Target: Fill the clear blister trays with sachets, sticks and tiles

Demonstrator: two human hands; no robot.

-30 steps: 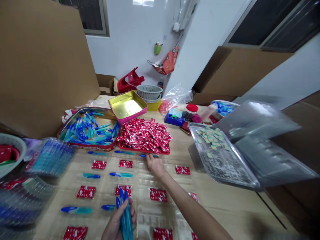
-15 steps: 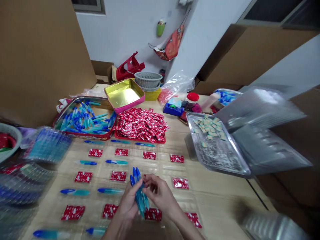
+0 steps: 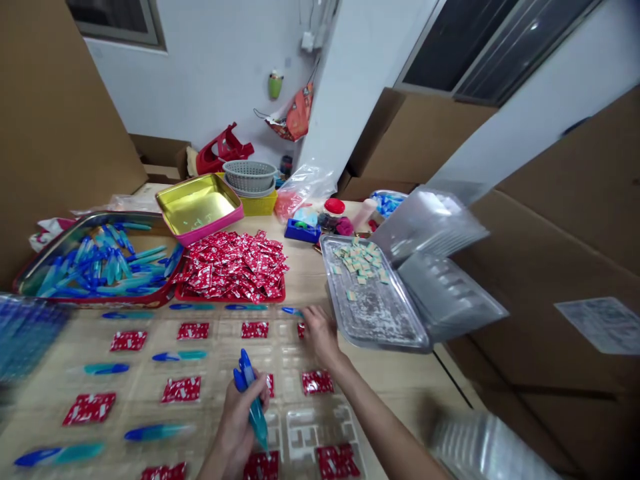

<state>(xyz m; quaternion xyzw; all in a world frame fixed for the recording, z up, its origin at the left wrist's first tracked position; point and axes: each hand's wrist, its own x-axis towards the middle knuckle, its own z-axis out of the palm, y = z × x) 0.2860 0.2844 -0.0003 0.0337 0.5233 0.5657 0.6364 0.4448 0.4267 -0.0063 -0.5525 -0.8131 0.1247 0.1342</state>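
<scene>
My left hand (image 3: 240,413) is closed around a few slim blue-and-teal pens (image 3: 257,413), held tilted over the front trays. At the far right end of the back row, my right hand (image 3: 320,333) reaches out, its fingertips at one end of a single blue pen (image 3: 291,311). That pen lies over a clear plastic tray (image 3: 320,427) compartment, and the hand partly covers a red packet beneath. Rows of these trays cover the table, many holding a red patterned packet (image 3: 317,382) and a pen (image 3: 179,355).
Behind the trays stand a tin of pens (image 3: 165,297), a heap of red packets (image 3: 235,263) and a gold-lined tin (image 3: 200,203). To the right lies a metal tray (image 3: 385,320) with small pale squares, beside stacked clear trays (image 3: 445,293). Cardboard boxes (image 3: 530,267) stand right.
My right hand has left the pens in my left hand and moved to the back right tray with one pen. The view has swung rightward.
</scene>
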